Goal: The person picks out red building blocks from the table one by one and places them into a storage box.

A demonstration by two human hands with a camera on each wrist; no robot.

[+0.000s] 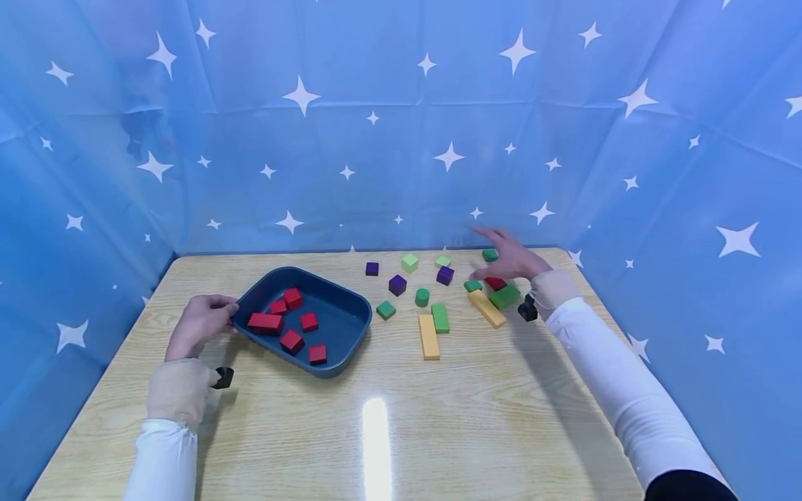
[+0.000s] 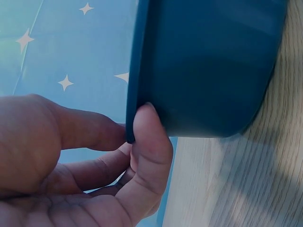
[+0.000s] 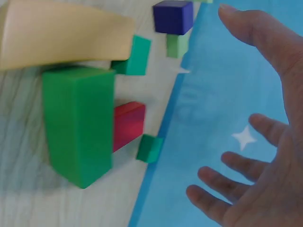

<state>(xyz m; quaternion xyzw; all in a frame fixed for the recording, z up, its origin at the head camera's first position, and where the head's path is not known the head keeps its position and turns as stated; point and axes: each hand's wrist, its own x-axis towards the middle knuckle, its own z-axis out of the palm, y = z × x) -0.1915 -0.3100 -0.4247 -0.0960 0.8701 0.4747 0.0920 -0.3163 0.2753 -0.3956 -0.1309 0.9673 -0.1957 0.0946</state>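
Observation:
In the head view, my left hand (image 1: pixel 199 323) pinches the left rim of a dark blue bin (image 1: pixel 341 316). The left wrist view shows thumb and fingers on either side of the bin's rim (image 2: pixel 135 71). Several red blocks (image 1: pixel 266 323) lie inside it. Over the right-hand cluster of blocks hovers my right hand (image 1: pixel 510 259), fingers spread and holding nothing. Close below it are a red block (image 1: pixel 496 283), partly hidden in the head view, a large green block (image 3: pixel 80 127), a small green block (image 3: pixel 150 148) and a yellow plank (image 1: pixel 486 309).
Between bin and right hand lie purple blocks (image 1: pixel 397 284), pale green blocks (image 1: pixel 410 262), a green cylinder (image 1: pixel 422 297), a green block (image 1: pixel 441 318) and another yellow plank (image 1: pixel 429 337). A starry blue curtain (image 1: pixel 388 139) borders the wooden table (image 1: pixel 470 417).

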